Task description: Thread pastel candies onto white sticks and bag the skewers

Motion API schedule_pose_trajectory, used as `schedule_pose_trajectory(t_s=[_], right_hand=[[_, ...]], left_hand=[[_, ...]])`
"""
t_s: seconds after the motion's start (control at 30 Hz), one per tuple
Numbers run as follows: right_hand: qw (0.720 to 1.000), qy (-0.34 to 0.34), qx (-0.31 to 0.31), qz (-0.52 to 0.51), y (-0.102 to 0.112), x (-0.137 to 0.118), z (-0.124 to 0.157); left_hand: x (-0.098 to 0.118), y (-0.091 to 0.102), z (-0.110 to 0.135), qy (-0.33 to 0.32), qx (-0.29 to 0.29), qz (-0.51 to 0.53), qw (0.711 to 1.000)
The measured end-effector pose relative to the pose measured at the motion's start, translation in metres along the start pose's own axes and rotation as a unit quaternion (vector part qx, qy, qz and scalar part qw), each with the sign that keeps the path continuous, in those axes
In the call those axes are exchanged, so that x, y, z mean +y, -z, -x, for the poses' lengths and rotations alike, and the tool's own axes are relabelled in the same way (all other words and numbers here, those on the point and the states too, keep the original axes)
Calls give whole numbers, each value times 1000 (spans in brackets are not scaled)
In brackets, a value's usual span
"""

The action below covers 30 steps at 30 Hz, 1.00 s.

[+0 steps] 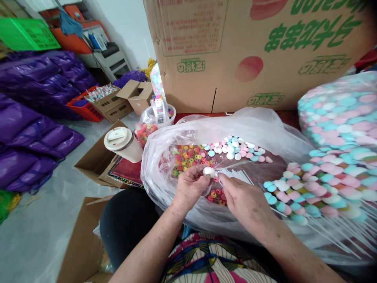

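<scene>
My left hand (pixel 191 184) pinches a white marshmallow (pixel 209 171) between thumb and fingertips. Right beside it, my right hand (pixel 243 196) is closed on a thin white stick, whose tip is at the marshmallow; whether it has gone in cannot be made out. Below and between the hands lie red and orange candy rings (pixel 217 196). Multicoloured rings (pixel 188 157) are heaped beyond my left hand. Loose pink, blue and white marshmallows (pixel 235 148) lie farther back. A bundle of white sticks (pixel 237 175) rests just behind my right hand.
Finished marshmallow skewers (pixel 324 184) are piled at the right, under a full bag of marshmallows (pixel 341 114). Clear plastic sheeting (pixel 159 137) rings the work area. A lidded cup (pixel 123 143) stands at the left, and a large carton (pixel 206 78) walls the back.
</scene>
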State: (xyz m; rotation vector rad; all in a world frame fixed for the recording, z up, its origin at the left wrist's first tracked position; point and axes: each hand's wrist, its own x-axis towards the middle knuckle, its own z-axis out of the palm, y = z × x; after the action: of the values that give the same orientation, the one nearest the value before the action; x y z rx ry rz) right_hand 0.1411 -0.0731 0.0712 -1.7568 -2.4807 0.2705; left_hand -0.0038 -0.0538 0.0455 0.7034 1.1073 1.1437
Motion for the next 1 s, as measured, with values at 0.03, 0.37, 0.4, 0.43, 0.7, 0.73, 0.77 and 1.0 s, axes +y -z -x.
schedule_pose_trajectory(t_s=[0.03,0.37,0.4,0.43,0.7,0.73,0.77,1.0], right_hand=[[1000,-11,-17,12,2,-2,-1],[990,-58,-57,113,5,-27,-5],[990,-61,-63,114,4,-29,-7],[989,-61,-71,112,4,-29,-7],[980,-67,-132,135,-4,-2,12],[981,-66,-128,128,-6,-3,13],[984,-63,-119,121,-9,-5,14],[994,-56,-96,-13,-35,0,-1]], left_hand=[[-2,0,0,-5,1,-11,1000],[-26,-4,2,-185,64,-273,942],[-28,-5,2,-183,78,-290,936],[-30,-5,2,-174,90,-302,933],[-32,0,3,-147,99,-394,902],[-34,-1,4,-140,98,-398,901],[-37,-3,6,-127,102,-401,902],[-33,-6,15,-118,-8,-481,869]])
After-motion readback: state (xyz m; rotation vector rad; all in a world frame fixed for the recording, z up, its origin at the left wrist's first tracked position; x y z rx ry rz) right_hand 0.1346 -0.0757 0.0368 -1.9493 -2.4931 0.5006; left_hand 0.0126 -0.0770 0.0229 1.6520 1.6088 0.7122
